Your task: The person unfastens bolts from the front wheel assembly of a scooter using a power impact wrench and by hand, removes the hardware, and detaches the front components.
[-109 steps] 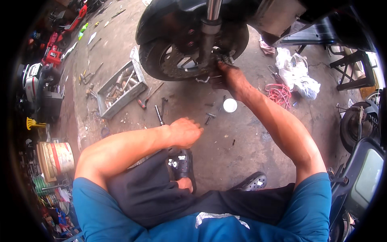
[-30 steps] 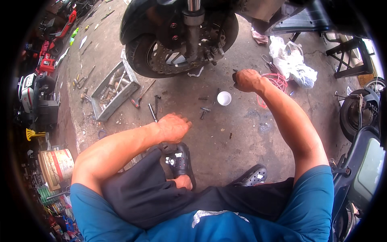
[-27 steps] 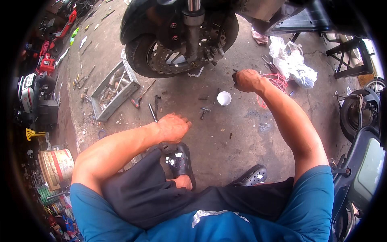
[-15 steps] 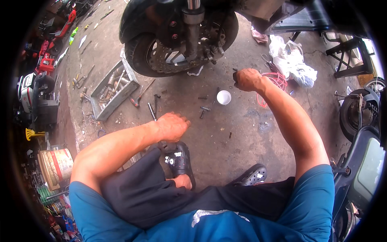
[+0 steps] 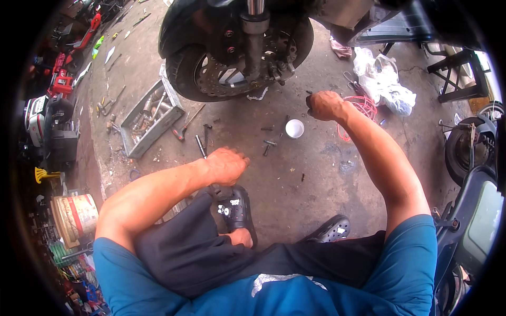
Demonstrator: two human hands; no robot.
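Concrete floor (image 5: pixel 327 184): right hand (image 5: pixel 327 105), withdrawn from 12-o'clock wheel (image 5: pixel 211 84), is curled round dark object (image 5: pixel 310 102); left hand (image 5: pixel 226 166) half-curled, hold unseen.

Soft, fairly even daylight covers the floor (image 5: pixel 321 179), strongest toward the right rim, where the background behind the stool (image 5: pixel 457 76) washes out to white, and the plastic bag (image 5: pixel 380 79) loses detail to glare. The wheel (image 5: pixel 205 84) sits in dim shade with a blurry shadow beneath it, while the fork tube (image 5: pixel 255 6) catches a bright highlight. Both hands (image 5: pixel 226 166) are reasonably clear, but fisheye bending and black corners distort the smeared edges.
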